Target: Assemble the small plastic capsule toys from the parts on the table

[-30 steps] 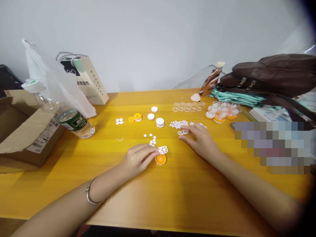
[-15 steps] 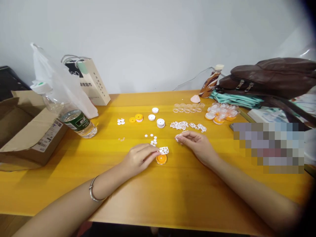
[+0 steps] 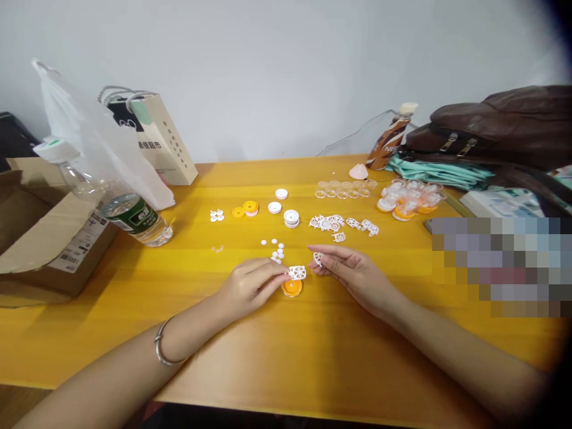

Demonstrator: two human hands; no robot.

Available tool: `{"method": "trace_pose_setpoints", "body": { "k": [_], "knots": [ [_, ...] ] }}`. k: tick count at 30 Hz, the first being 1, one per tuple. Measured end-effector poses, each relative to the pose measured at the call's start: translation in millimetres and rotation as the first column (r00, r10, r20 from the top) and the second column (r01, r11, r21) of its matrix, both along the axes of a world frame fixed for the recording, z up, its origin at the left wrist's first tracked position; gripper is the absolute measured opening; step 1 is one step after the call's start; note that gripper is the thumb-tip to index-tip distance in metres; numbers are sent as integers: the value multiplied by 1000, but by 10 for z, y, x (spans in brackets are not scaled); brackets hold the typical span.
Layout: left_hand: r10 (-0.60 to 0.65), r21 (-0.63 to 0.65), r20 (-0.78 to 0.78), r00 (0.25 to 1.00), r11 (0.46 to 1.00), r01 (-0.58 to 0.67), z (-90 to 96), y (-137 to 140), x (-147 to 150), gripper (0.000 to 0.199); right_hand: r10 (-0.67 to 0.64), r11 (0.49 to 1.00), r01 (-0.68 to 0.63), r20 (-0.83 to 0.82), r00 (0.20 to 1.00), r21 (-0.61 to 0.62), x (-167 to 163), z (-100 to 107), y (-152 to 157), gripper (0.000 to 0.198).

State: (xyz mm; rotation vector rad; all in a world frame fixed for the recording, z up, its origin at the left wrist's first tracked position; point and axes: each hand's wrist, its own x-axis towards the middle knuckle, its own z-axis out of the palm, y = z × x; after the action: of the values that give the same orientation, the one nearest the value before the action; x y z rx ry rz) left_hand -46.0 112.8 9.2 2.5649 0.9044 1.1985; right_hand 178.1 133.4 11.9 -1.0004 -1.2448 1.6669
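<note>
Between thumb and fingers, my left hand (image 3: 250,286) pinches a flat white openwork plastic piece (image 3: 298,273) above an orange round disc case (image 3: 292,288). My right hand (image 3: 353,274) grips a smaller white spoked plastic piece (image 3: 317,258), apart from the left one. Small white discs (image 3: 277,254) lie just beyond my left fingertips. Past my right hand are a pile of white openwork pieces (image 3: 328,223) and a single one (image 3: 339,237) in front of it. White round cases (image 3: 291,218) stand in the middle.
Yellow discs (image 3: 245,208), white small parts (image 3: 217,215) and clear rings (image 3: 344,189) lie further back. At left are a water bottle (image 3: 134,214), cardboard box (image 3: 75,244) and paper bag (image 3: 165,143). Clear-and-orange assemblies (image 3: 409,199), a drink bottle (image 3: 388,143) and a brown bag (image 3: 500,128) sit at right.
My right hand has drawn back from the pile toward my left hand, holding the spoked piece. My left hand stays nearly still. The view has shifted slightly.
</note>
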Motion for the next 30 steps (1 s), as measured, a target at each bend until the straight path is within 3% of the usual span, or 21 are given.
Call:
{"method": "trace_pose_setpoints", "body": {
  "k": [5,10,14,20,30],
  "knots": [
    [-3,-5,6,1000,1000,3,5,2,5,12,1,1000,-1,-29,1000,4,-2,-31,24,18],
    [-5,13,15,1000,1000,5,-7,7,0,11,-5,999,7,-41,999,36,-6,-26,21,20],
    [10,6,0,1000,1000,-10,-15,5,-6,11,23,999,-22,-25,999,40,-7,4,-2,38],
    [4,15,-27,1000,1000,-4,0,-1,-1,11,21,1000,-19,-74,997,21,0,-28,16,20],
    [-26,10,-34,999,1000,26,21,10,-4,12,-17,999,14,-92,996,-35,-68,26,13,27]
  ]
}}
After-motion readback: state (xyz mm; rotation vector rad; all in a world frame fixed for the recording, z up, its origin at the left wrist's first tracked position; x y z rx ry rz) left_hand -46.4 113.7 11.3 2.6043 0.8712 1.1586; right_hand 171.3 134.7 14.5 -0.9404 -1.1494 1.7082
